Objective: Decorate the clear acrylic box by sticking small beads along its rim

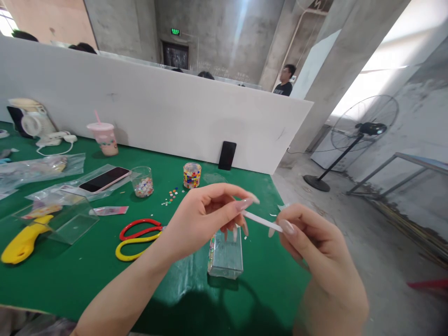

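The fingers of the left hand pinch one end of a narrow white strip between thumb and forefinger; those of the right hand pinch its other end. The strip slants between them above the green tabletop and shows no lettering. Below the left fingers stands a clear box, coloured pieces along its left side.

Beyond the left fingers, the round mosaic container bears coloured squares, and the upright phone has a dark screen. To their left lie red-and-yellow-handled scissors, a small pink-ended packet with print too small to read, a tumbler of small pieces and a flat phone, its screen dark. Farther left, the pink cup carries a printed pattern.

Far beyond the fingers, a lit green sign has characters too small to read surely; a person's dark shirt bears pale, illegible lettering.
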`<move>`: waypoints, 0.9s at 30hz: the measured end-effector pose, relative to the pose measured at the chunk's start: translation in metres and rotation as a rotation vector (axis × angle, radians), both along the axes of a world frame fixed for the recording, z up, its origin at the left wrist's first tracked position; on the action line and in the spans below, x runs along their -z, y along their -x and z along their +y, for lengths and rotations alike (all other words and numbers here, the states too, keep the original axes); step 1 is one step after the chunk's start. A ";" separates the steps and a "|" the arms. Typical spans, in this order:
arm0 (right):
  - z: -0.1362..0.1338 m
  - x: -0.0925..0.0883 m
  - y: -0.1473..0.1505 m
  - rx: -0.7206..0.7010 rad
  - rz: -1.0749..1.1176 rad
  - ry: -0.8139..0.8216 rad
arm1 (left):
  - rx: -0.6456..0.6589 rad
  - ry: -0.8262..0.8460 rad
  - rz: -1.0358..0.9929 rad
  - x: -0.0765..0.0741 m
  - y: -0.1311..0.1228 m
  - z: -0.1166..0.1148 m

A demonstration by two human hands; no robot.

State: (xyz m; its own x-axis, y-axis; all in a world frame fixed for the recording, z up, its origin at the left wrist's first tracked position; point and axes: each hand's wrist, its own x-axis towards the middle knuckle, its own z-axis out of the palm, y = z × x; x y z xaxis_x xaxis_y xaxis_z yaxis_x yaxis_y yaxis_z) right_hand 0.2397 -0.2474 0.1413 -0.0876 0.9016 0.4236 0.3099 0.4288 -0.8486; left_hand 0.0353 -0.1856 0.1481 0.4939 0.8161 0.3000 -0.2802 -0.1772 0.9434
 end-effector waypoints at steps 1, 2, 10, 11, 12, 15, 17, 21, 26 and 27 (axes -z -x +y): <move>0.000 0.000 0.001 -0.001 -0.006 -0.007 | -0.009 -0.006 -0.019 0.000 0.000 -0.001; 0.001 0.000 0.001 -0.003 -0.013 -0.015 | -0.019 -0.012 -0.040 0.001 -0.001 -0.002; 0.000 0.001 0.006 -0.006 -0.077 -0.067 | 0.055 0.026 -0.168 0.002 -0.003 0.000; 0.000 0.001 0.005 0.006 -0.082 -0.080 | 0.076 0.042 -0.158 0.001 -0.002 0.001; -0.001 0.001 0.005 0.019 -0.087 -0.098 | 0.093 0.057 -0.145 0.000 -0.002 0.002; -0.002 0.000 0.004 0.052 -0.098 -0.138 | 0.105 0.082 -0.114 -0.003 0.001 0.003; -0.002 0.000 0.004 0.058 -0.107 -0.144 | 0.089 0.082 -0.095 -0.004 0.001 0.002; -0.003 0.000 0.005 0.062 -0.138 -0.151 | 0.050 0.041 -0.057 -0.002 0.000 0.001; -0.007 -0.001 0.006 0.065 -0.244 -0.184 | -0.031 -0.124 0.005 0.000 0.000 0.001; -0.008 -0.001 0.006 0.068 -0.265 -0.200 | -0.052 -0.166 0.010 0.001 0.000 0.001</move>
State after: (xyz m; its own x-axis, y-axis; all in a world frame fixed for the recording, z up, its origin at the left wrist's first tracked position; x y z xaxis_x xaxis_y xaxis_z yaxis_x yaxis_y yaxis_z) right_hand 0.2336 -0.2551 0.1422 -0.1611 0.8105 0.5632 0.5422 0.5495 -0.6356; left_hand 0.0358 -0.1846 0.1474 0.4556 0.7804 0.4283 -0.2570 -0.3453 0.9026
